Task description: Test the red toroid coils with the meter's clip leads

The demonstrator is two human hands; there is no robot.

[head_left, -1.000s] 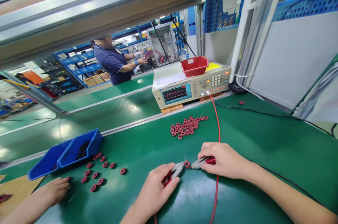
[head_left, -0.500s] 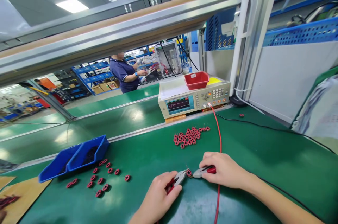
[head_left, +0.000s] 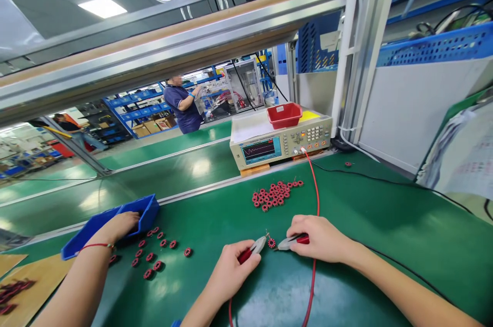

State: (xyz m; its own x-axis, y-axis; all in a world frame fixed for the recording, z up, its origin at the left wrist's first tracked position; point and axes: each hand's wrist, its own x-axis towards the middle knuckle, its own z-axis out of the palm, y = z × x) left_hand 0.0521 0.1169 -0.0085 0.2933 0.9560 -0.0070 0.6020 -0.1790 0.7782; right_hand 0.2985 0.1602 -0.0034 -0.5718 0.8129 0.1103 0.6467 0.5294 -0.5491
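Observation:
My left hand (head_left: 235, 266) grips a red-handled alligator test clip (head_left: 259, 245). Its metal jaws meet a wire lead at the left side of a small red-wound toroid coil (head_left: 271, 243). From the right, my right hand (head_left: 320, 238) squeezes a second alligator test clip (head_left: 287, 243), whose tip is by the coil's other lead. Whether its jaws are closed on that lead I cannot tell. Behind the clips, a cluster of similar toroid coils (head_left: 272, 195) lies on the green mat (head_left: 215, 214). A red cable (head_left: 316, 188) passes beneath my right hand.
A tester with a waveform screen (head_left: 262, 150) stands at the back, a red tray (head_left: 284, 115) on top. At left, another person's arm (head_left: 90, 260) reaches into blue bins (head_left: 148, 214), near scattered coils (head_left: 150, 257). A lone coil (head_left: 348, 164) lies right. Someone (head_left: 187, 109) stands beyond.
Another person's arm has come in from the left, its hand now in the blue bin. My hands hold the clips at the coil much as before. The view has shifted slightly.

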